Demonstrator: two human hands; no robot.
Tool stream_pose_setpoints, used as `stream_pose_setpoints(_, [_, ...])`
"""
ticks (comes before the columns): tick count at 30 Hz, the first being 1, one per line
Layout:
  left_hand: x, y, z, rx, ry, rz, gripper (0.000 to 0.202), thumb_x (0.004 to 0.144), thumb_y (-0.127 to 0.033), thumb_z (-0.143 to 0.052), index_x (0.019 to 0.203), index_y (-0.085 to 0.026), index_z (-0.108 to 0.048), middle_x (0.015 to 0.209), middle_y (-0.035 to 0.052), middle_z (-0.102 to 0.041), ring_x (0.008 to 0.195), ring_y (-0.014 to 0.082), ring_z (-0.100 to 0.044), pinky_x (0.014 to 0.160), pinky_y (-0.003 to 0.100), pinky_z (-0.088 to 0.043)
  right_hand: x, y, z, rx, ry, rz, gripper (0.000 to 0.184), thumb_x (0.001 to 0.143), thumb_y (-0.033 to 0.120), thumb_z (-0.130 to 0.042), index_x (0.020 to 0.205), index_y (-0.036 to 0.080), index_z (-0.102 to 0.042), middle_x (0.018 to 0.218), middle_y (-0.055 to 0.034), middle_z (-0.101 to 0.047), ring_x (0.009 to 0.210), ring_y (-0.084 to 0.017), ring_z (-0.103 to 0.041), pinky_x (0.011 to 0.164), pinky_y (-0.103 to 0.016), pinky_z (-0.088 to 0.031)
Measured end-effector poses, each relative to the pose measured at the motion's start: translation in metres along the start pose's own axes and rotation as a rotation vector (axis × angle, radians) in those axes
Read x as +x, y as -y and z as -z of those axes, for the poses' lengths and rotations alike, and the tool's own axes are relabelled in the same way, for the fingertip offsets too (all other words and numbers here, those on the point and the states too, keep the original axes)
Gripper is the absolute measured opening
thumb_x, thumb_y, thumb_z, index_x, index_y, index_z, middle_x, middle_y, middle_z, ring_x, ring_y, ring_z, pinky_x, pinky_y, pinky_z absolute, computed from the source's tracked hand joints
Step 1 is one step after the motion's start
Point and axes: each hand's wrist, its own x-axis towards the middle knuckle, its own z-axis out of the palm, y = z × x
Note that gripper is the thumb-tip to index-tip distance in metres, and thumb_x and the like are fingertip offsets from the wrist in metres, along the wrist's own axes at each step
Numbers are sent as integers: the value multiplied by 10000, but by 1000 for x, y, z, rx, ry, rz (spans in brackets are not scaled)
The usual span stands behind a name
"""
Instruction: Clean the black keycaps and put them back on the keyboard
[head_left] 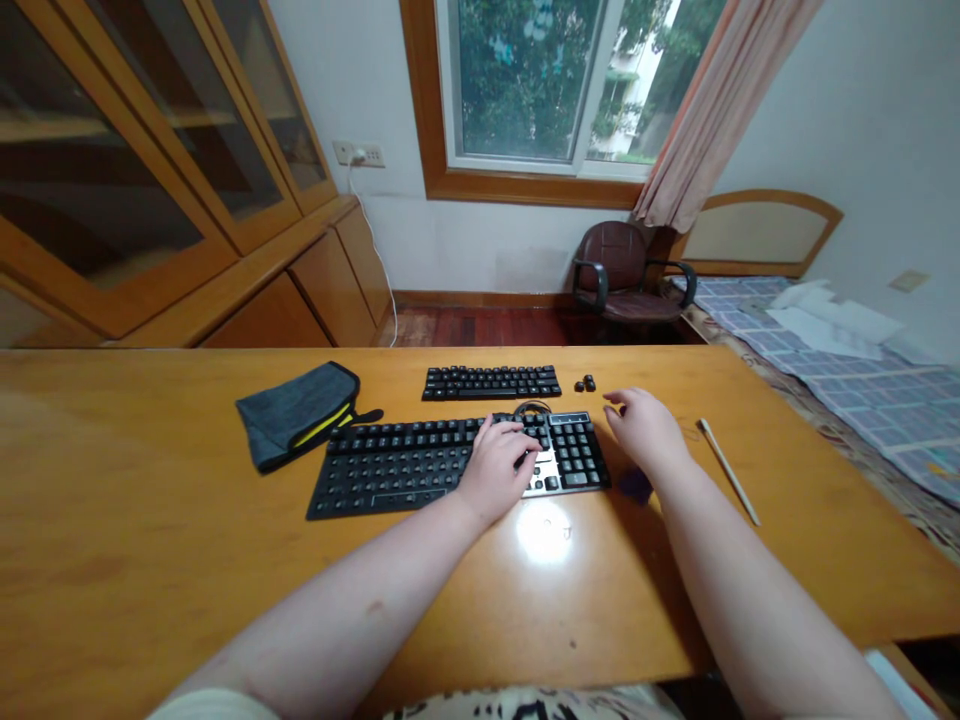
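A black full-size keyboard (405,462) lies in front of me. Its left part shows bare switches without keycaps, while caps sit on the number pad at right. My left hand (501,465) rests over its middle-right part, fingers bent and apart, with a silver plate showing beside them. My right hand (643,428) hovers right of the keyboard, thumb and forefinger slightly apart, with nothing visible between them. Close to those fingertips are a few loose black keycaps (589,383). Behind the keyboard, rows of black keycaps (491,382) form a block.
A grey cloth (296,415) with yellow showing lies at left. A thin white stick with a dark tip (729,473), perhaps a brush, lies at right. A small dark purple thing (634,487) sits beside my right forearm. Beyond the wooden table (150,520) stands a chair (619,265).
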Motion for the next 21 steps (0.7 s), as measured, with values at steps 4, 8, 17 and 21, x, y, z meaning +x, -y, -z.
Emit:
stream_pose_setpoints(4, [0,1,0,4,-1,2,133,808,-207,-506,858,-227,-627,879,-1,-684,1048,193,-520,1073,494,-179,36,-14,-25,-76,25,-32,343,815,271,-463,1113,172,-601,1105,-110,-593,965,-231,-575,803,-308,-426])
stream_pose_setpoints(8, [0,0,1,8,-1,4,136,814,-216,-501,855,-228,-630,877,3,-684,1038,194,-524,1065,497,-196,45,-18,-43,-113,72,-35,362,842,290,-423,1165,214,-568,1097,-102,-593,956,-219,-580,775,-290,-422])
stream_pose_setpoints(17, [1,-2,1,-10,3,14,132,814,-215,-504,849,-223,-631,871,2,-683,1042,197,-521,1068,499,-187,44,-16,-49,-139,77,-61,303,827,343,-447,994,190,-649,974,-108,-635,877,-219,-599,700,-288,-418])
stream_pose_setpoints(21, [1,0,1,-64,-33,-6,132,805,-195,-515,845,-209,-641,856,19,-682,1018,202,-537,1049,496,-234,38,-9,-32,-121,50,-55,261,808,323,-475,923,186,-665,937,-95,-651,856,-209,-601,682,-282,-419])
